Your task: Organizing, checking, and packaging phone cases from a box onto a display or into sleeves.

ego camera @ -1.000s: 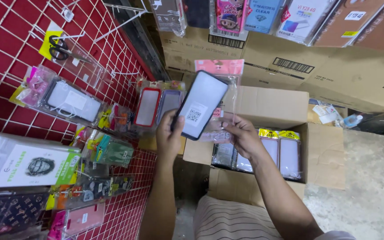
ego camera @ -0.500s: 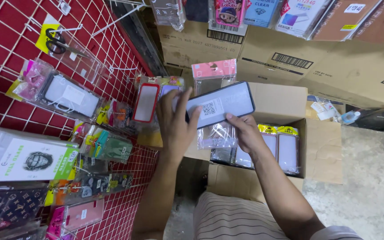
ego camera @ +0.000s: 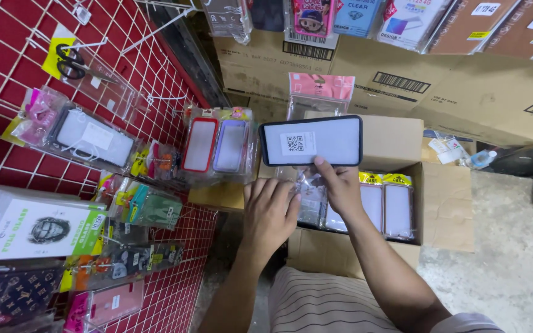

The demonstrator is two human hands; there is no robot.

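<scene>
My right hand point(ego camera: 340, 185) holds up a black-rimmed phone case point(ego camera: 311, 140) by its lower edge. The case lies sideways and shows a white card with a square code. A crinkled clear plastic sleeve point(ego camera: 308, 198) hangs just below it, against my right palm. My left hand point(ego camera: 269, 213) hovers lower and to the left, back facing me, fingers loosely spread, with nothing in it. Both hands are over an open cardboard box point(ego camera: 402, 145) in which packed cases with yellow headers point(ego camera: 385, 206) stand upright.
A red wire grid wall point(ego camera: 174, 80) on the left carries hooks with many packaged phone cases, among them a red and a lilac one point(ego camera: 217, 145). Large cardboard cartons point(ego camera: 464, 92) are stacked behind. Bare concrete floor point(ego camera: 513, 246) lies to the right.
My left hand has let go of the case and dropped below it. The case has turned from tilted to level in my right hand.
</scene>
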